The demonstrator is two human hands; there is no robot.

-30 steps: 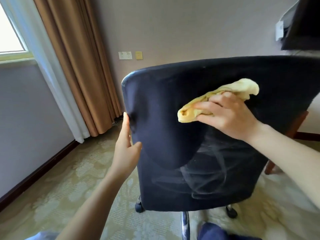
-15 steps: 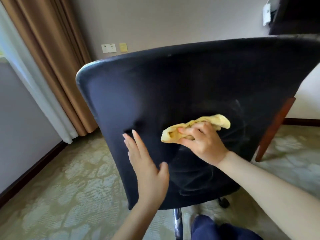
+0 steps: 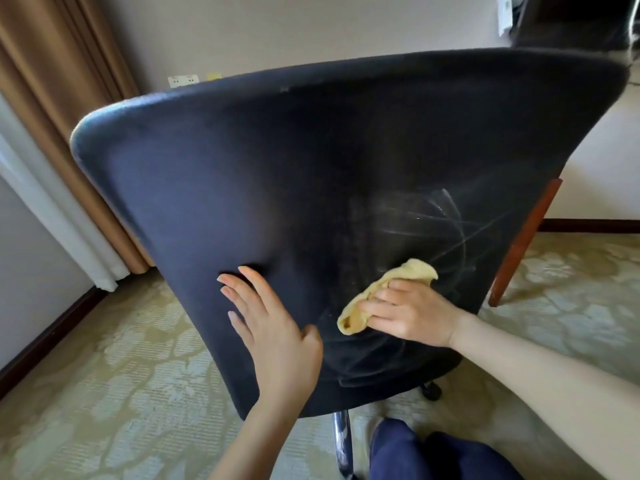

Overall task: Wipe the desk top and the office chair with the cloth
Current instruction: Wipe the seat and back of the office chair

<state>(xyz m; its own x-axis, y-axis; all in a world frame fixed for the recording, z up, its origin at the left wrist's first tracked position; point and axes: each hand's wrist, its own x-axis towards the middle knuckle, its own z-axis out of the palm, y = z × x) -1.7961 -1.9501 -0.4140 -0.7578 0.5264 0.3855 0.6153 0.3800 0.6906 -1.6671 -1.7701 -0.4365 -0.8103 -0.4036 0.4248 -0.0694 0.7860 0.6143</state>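
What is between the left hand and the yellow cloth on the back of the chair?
Only a narrow strip of the bare dark chair back, between the left hand and the cloth; the head view shows it.

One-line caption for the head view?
Right hand holds a yellow cloth against the chair back; left hand lies flat beside it.

The chair back lies bare above the left hand, which is flat on it, and above the right hand with its cloth just beside. A wooden leg crowds the chair's right edge.
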